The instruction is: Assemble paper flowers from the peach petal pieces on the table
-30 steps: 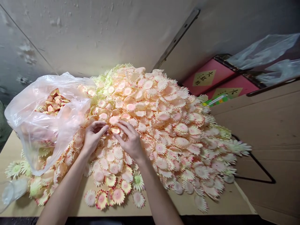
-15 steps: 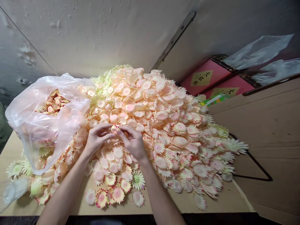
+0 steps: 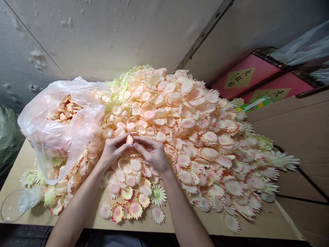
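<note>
Between the fingertips of both hands is a small cream flower piece (image 3: pixel 130 139) with red-tipped petals, folded or curled up. My left hand (image 3: pixel 113 150) pinches it from the left, thumb below and fingers above. From the right, my right hand (image 3: pixel 153 152) grips it in the same way. Just beneath and behind the hands spreads a large heap of flat flower pieces (image 3: pixel 187 123), pale pink and cream with toothed petals. To the left, a clear plastic bag (image 3: pixel 87 120) holds several curled flower pieces (image 3: pixel 67 109) with red edges.
A clear plastic cup (image 3: pixel 15 206) lies on its side at the left of the tabletop (image 3: pixel 89 219). Cardboard (image 3: pixel 290 137) stands along the right. Pink boxes (image 3: pixel 239 77) with yellow labels sit behind it, against the grey wall (image 3: pixel 133 34).
The whole view has shifted, so everything sits a little farther right. The flower piece between my fingers has turned more upright and looks narrower. Both hands keep their pinch.
</note>
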The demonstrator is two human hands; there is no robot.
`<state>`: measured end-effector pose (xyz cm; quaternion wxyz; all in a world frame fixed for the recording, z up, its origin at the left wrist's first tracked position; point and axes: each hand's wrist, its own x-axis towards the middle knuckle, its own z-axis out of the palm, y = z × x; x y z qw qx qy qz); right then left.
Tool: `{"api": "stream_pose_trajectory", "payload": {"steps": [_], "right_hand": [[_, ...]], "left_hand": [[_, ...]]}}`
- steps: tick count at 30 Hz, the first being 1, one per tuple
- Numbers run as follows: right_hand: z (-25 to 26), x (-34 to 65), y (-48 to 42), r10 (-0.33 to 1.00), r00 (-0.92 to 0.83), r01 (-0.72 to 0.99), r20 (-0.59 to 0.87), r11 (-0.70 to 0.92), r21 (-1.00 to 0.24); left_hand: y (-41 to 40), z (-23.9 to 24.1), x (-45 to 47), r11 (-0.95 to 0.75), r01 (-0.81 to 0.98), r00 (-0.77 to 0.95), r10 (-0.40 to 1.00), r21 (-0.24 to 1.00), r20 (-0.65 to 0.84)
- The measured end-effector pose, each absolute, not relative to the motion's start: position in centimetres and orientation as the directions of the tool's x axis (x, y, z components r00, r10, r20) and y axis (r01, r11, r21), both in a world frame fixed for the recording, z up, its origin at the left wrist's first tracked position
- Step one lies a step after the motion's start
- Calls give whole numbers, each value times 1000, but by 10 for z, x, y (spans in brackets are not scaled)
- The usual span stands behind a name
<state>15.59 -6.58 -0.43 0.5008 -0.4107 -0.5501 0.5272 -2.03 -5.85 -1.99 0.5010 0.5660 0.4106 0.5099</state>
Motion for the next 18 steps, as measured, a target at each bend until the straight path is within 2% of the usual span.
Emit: {"api": "stream_pose_trajectory", "payload": {"steps": [11, 18], "right_hand": [[-5, 153, -65, 978, -186, -124, 97, 74, -989], [-3, 153, -61, 987, -119, -184, 111, 88, -979]], "left_hand": [[-58, -16, -22, -247, 96, 104, 966, 964, 237], [-53, -10, -21, -244, -73, 173, 952, 967, 253]]}}
